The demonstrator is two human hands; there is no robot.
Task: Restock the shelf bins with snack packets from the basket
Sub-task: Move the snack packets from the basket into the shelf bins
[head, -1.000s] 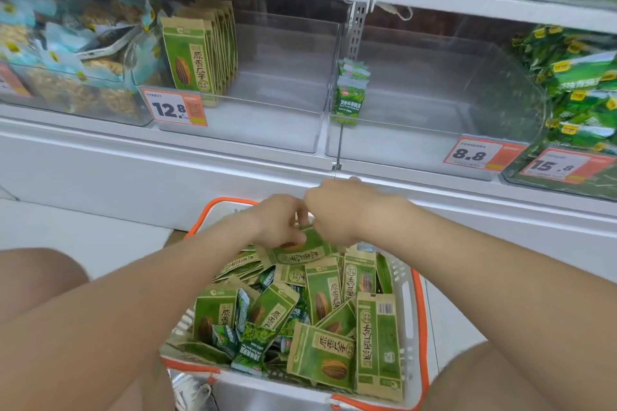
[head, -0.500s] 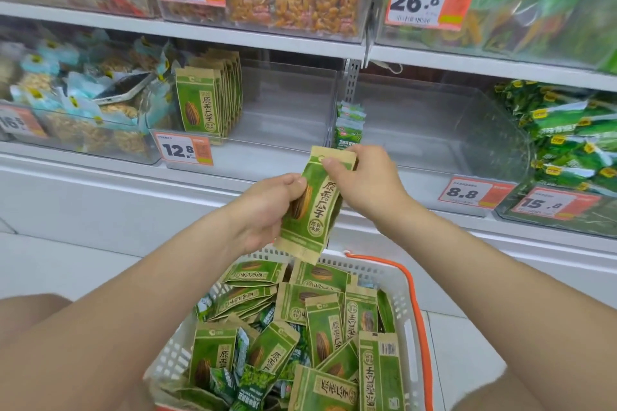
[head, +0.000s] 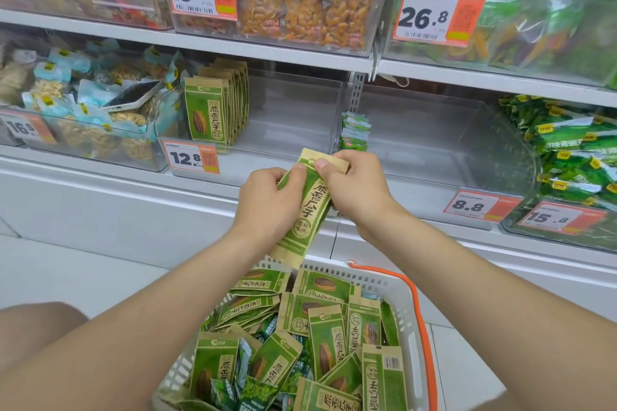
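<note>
Far-left bin (head: 100, 157): pale-blue packs, with a phone (head: 133, 98) lying on top. Next bin (head: 293, 117), tagged 12.8 (head: 192, 158): a row (head: 213, 113) of green packets stands upright at its left wall. The bin's low front wall lies between that row and the hands.

Left hand (head: 267, 200) grips one packet (head: 309, 210) by its left edge, thumb on the face. Right hand (head: 357, 190) pinches its top corner. The packet is tilted, held in the air before the 12.8 bin and above the far rim of the basket (head: 410, 337).

The basket below is piled with more green packets. Small sachets (head: 355, 132) stand beside the divider post. Bin tagged 8.8 (head: 474, 205) follows, then a bin of green bags (head: 574, 157).
</note>
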